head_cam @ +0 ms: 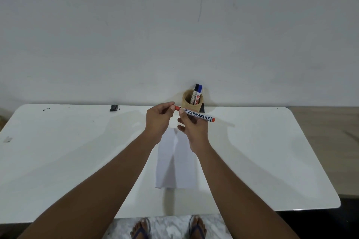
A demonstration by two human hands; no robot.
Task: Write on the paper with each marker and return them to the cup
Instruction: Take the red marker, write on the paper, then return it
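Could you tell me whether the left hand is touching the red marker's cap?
Touching. The head view shows the left hand with fingertips pinched on the orange-red cap end of the red marker, no gap visible.

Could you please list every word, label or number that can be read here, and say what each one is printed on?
"PERMANENT": on the white barrel of the orange marker, held between the left hand and right hand.
Small logo beside that word: too small to read.
Print on the black marker and blue marker in the cup: too blurred to read.
Paper: no writing visible.
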